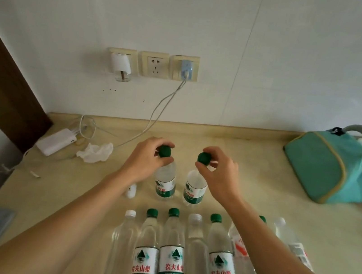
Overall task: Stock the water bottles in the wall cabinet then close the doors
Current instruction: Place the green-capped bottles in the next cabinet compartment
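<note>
Nearest us: row of clear plastic water bottles (172, 254) lying on beige worktop (260, 196), waiting. Beyond: we are pinching green caps of two upright clear bottles, left hand (148, 157) on left bottle (164, 182), right hand (215, 168) on right bottle (194, 191). Judging: we should be lifting straight, gripping firmly. Wall cabinet not in view.

Both arms outstretched, left hand (148, 157) and right hand (216, 168) fingers curled.

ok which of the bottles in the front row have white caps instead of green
Two clearly: the leftmost bottle and the fourth from the left. Both are unlabelled, standing between green-capped, green-labelled ones.
</note>
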The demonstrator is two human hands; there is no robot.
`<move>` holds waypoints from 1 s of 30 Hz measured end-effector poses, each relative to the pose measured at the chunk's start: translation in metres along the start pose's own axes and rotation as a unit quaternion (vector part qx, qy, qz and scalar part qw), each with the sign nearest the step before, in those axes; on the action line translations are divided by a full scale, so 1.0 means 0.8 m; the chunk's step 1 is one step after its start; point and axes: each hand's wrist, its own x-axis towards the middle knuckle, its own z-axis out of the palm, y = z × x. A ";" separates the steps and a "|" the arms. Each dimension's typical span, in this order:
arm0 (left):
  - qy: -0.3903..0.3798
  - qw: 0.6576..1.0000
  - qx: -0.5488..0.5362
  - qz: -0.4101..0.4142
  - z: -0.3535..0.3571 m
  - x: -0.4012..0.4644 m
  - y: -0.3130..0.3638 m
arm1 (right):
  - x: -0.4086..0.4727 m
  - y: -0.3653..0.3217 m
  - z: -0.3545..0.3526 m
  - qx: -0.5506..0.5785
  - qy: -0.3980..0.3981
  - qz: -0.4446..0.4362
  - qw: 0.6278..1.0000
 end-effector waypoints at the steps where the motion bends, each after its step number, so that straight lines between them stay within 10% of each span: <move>1: -0.003 1.000 -0.004 -0.004 0.001 -0.003 -0.005 | -0.001 0.005 0.001 0.002 -0.003 -0.002 1.000; 13: 0.033 0.981 -0.066 -0.178 0.078 -0.034 -0.065 | -0.010 0.098 0.031 0.044 -0.155 0.114 0.980; 30: 0.163 0.960 -0.054 -0.221 0.114 -0.038 -0.047 | -0.009 0.113 0.027 0.098 -0.229 0.109 0.962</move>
